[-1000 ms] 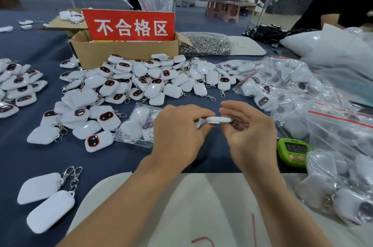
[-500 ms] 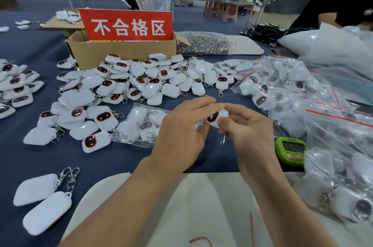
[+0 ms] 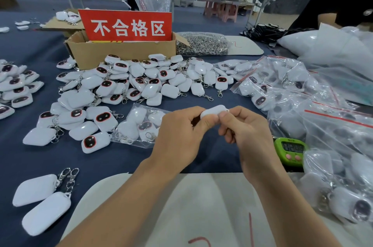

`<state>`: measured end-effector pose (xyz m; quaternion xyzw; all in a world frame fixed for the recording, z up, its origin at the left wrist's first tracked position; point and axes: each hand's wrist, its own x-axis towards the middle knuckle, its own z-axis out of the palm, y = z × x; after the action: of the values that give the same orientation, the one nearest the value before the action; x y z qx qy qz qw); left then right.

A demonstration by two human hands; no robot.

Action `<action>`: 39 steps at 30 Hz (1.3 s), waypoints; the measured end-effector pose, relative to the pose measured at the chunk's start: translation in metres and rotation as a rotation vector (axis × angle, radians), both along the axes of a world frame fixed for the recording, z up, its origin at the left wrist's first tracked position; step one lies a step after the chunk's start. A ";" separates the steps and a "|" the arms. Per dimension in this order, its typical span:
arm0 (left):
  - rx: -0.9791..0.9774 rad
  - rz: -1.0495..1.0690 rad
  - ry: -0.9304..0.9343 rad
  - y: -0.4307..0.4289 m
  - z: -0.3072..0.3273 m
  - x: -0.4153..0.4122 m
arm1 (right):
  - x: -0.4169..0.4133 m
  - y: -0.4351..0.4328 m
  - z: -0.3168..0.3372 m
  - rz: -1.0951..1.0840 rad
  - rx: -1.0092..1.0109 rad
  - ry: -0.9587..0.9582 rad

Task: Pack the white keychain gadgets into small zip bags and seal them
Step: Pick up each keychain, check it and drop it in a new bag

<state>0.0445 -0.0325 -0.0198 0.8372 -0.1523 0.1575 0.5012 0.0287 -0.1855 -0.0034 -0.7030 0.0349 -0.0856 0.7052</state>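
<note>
Both hands meet over the middle of the blue table around one white keychain gadget [image 3: 214, 111]. My left hand [image 3: 181, 135] pinches its left end, my right hand [image 3: 248, 131] pinches its right end, and its white back faces up. Just behind my left hand lies a small zip bag [image 3: 139, 125] with several gadgets inside. A big loose pile of white gadgets [image 3: 141, 83] with dark red-rimmed faces spreads across the table beyond it. Filled zip bags [image 3: 282, 89] are heaped at the right.
A cardboard box [image 3: 121, 53] with a red sign stands behind the pile, a bag of metal clasps [image 3: 201, 44] beside it. A green timer [image 3: 290, 150] sits right of my right hand. Two gadgets [image 3: 40, 202] lie near left. Another person [image 3: 339, 4] sits far right.
The gadget has been turned over between my fingers: its edge showed first, then its dark face, and now its white back is up. My hands stayed together at the table's middle.
</note>
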 end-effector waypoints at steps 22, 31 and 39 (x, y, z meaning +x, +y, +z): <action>0.499 0.122 0.235 0.028 0.032 0.015 | 0.005 0.011 -0.015 -0.143 -0.172 0.167; 0.251 -0.009 0.194 0.032 0.039 0.019 | 0.006 0.041 -0.019 0.084 -0.493 0.029; -0.234 0.282 0.221 0.071 0.039 0.035 | 0.002 0.040 -0.013 -0.086 -0.940 0.142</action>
<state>0.0793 0.0385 0.0195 0.7986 0.0417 0.1497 0.5814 0.0306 -0.1451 -0.0168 -0.9478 0.0695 -0.0731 0.3025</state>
